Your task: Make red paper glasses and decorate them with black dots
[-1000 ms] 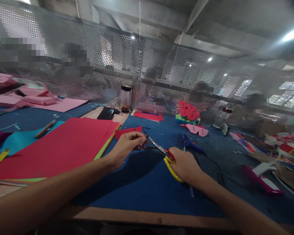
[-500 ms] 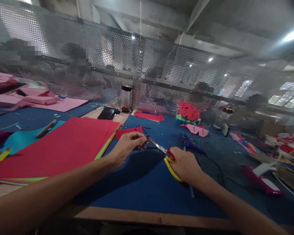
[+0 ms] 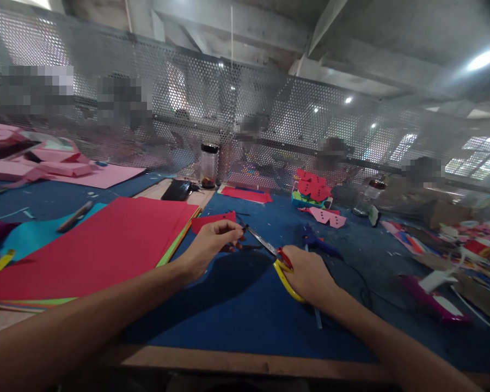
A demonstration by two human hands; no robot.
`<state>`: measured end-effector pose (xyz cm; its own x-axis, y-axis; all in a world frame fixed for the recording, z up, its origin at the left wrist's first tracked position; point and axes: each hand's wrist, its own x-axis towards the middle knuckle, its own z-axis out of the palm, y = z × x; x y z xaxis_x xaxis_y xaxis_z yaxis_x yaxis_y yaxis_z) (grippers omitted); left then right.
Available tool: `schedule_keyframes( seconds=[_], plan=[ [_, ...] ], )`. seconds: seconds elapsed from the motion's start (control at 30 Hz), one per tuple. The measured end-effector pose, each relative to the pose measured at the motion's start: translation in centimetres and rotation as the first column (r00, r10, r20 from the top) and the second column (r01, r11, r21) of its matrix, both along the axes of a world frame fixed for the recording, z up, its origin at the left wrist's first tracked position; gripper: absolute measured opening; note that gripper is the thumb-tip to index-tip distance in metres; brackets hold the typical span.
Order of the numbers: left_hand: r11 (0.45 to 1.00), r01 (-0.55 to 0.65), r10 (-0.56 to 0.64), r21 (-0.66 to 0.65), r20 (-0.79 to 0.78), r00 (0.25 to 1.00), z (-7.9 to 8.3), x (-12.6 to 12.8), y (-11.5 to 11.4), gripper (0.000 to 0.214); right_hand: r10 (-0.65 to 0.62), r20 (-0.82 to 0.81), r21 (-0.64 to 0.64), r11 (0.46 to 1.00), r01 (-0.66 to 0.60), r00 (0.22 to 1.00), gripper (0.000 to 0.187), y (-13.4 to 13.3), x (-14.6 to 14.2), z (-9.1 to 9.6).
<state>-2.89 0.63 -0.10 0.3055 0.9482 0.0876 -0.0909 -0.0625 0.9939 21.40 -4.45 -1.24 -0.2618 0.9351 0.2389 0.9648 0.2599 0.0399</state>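
Observation:
My left hand (image 3: 209, 244) pinches a small red paper piece (image 3: 213, 219) above the blue table mat (image 3: 245, 305). My right hand (image 3: 308, 276) grips yellow-and-red scissors (image 3: 274, 255); their blades point up and left and meet the paper's right edge beside my left fingertips. Both forearms reach in from the bottom of the view.
A stack of large red sheets (image 3: 93, 245) lies at left over green and teal paper. A jar (image 3: 209, 165) and a black phone (image 3: 177, 189) stand at the back. Red and pink cut shapes (image 3: 316, 188) pile at centre right, a glue gun (image 3: 430, 294) at right. A perforated metal screen (image 3: 269, 125) closes the rear.
Hands, paper and scissors stay almost in place; the scissor blades have shifted slightly against the paper edge.

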Motion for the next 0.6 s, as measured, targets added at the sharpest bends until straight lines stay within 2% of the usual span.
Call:
schedule_keyframes(
  seconds=[0.6],
  plan=[
    [1.0,-0.012,0.012,0.004,0.032,0.999,0.24,-0.02,-0.07,0.014,-0.009,-0.054,-0.028,1.0,0.008,0.998,0.016,-0.19,-0.2,0.3]
  ],
)
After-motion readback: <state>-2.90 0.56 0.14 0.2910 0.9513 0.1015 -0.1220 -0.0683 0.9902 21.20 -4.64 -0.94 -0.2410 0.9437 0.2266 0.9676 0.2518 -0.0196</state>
